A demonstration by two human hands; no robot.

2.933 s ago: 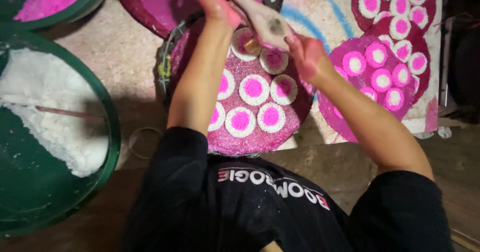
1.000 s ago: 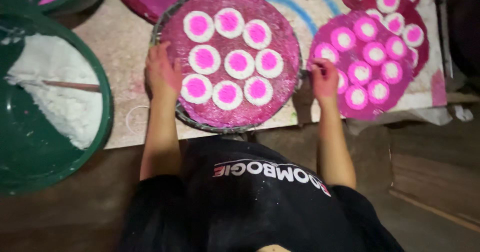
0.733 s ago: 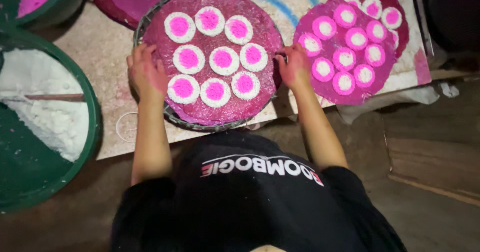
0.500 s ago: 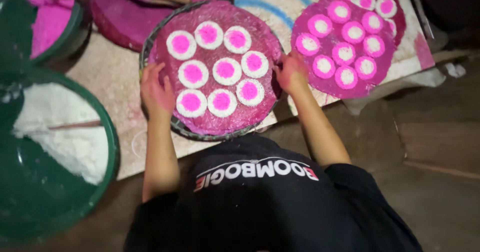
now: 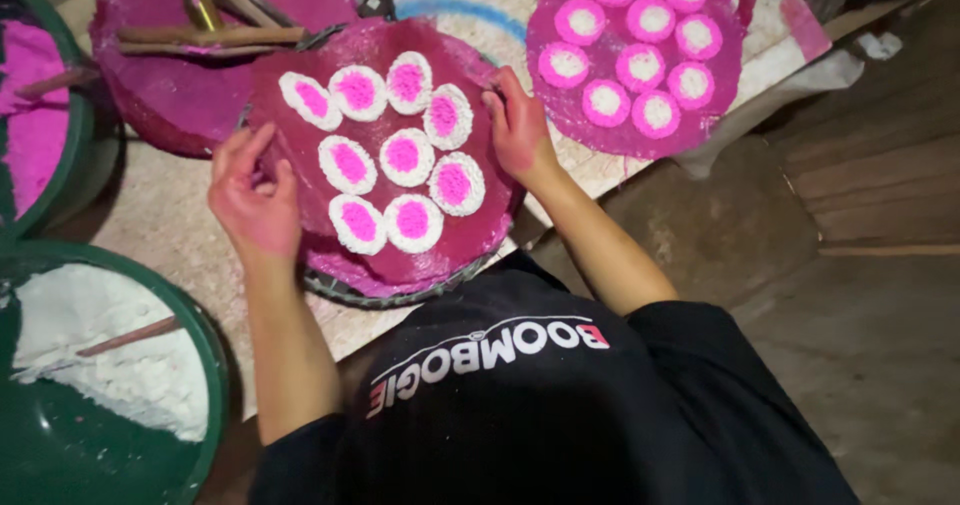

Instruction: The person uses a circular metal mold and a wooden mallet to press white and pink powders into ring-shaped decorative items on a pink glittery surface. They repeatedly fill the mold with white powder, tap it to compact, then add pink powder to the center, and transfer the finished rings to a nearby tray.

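Note:
A round dark tray (image 5: 400, 295) lined with a pink cloth (image 5: 465, 240) sits in front of me. On it lie several round white cakes with pink centres (image 5: 405, 155). My left hand (image 5: 250, 205) pinches the cloth's left edge, its fingers stained pink. At the right edge of the cloth, my right hand (image 5: 520, 125) grips with the fingers curled over it. My black-shirted chest fills the bottom of the view.
A second pink cloth (image 5: 600, 135) with several similar cakes lies at the upper right. A pink tray holding wooden sticks (image 5: 210, 37) is at the upper left. One green basin (image 5: 215, 365) holds white powder, another (image 5: 30, 115) pink powder. The mat's edge and dark floor lie right.
Earlier both hands worked a tool over the cakes. They then took the tray's two sides, and the tray has turned and drawn closer; the hands now hold the cloth edges.

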